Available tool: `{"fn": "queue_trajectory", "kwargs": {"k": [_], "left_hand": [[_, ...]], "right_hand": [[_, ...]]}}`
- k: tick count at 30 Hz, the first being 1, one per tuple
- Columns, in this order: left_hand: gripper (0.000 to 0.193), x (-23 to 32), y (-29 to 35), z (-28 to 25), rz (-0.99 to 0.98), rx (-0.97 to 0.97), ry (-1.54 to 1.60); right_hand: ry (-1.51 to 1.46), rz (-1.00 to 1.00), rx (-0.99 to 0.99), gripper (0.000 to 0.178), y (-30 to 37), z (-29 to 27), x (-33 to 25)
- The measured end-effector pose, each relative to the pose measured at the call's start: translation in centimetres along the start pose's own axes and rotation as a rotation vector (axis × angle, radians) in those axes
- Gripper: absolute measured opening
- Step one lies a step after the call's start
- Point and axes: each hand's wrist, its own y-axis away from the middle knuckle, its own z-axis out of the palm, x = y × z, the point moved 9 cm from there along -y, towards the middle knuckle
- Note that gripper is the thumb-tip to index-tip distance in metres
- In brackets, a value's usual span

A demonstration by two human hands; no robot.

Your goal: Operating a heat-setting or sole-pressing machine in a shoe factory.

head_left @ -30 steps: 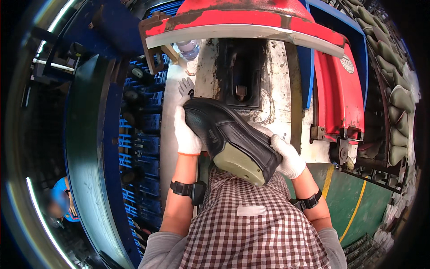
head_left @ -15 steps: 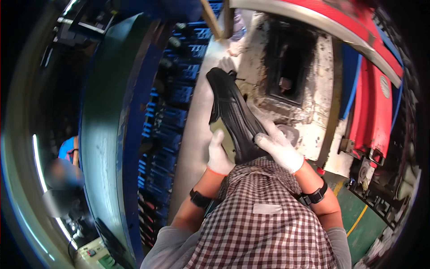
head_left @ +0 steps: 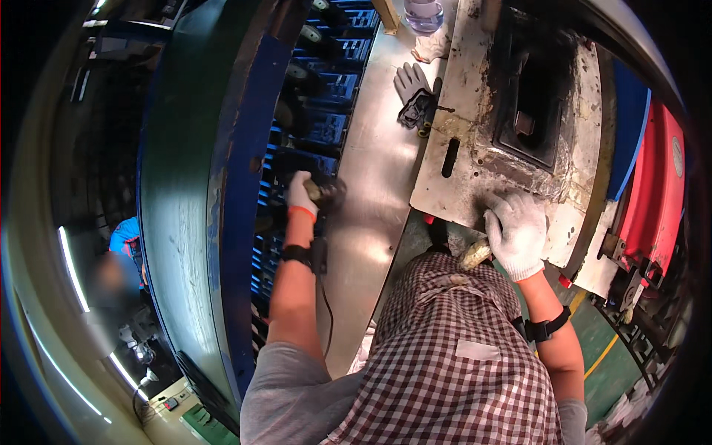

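My left hand (head_left: 300, 197), in a white glove, reaches over the seam between the steel bench (head_left: 371, 170) and the rack of blue trays. Its fingers are closed on a black shoe (head_left: 334, 194), blurred by motion, with a patch of olive showing near my fingers. My right hand (head_left: 517, 231), gloved too, lies on the near edge of the stained machine plate (head_left: 463, 189), fingers stretched out and no object visible in them. Close by its thumb is a tan, rounded piece (head_left: 475, 254) whose kind I cannot make out.
Blue trays (head_left: 322, 89) with dark shoes run along the left, behind a wide green-grey ledge (head_left: 178, 178). Grey gloves (head_left: 414, 93) and a clear container (head_left: 424, 16) sit on the bench. Red machine parts (head_left: 653, 185) stand right; a person (head_left: 126, 237) is far left.
The black shoe has gone from between both hands over to the left, in my left hand alone. My right hand has let go and moved right onto the plate. The view has shifted.
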Motion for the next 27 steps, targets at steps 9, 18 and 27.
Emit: {"fn": "queue_trajectory", "kwargs": {"k": [9, 18, 27], "left_hand": [[0.084, 8.1, -5.4, 1.8, 0.552, 0.294, -1.027], [0.09, 5.4, 4.6, -11.2, 0.53, 0.948, -0.899], [0.065, -0.5, -7.3, -18.0, -0.185, 0.271, 0.082]], "right_hand": [[0.044, 0.062, -0.05, 0.025, -0.1, 0.3, 0.4], [-0.006, 0.041, -0.014, 0.021, -1.9, -0.4, -1.8], [0.004, 0.038, -0.421, 0.012, -12.4, -2.9, -20.2]]}}
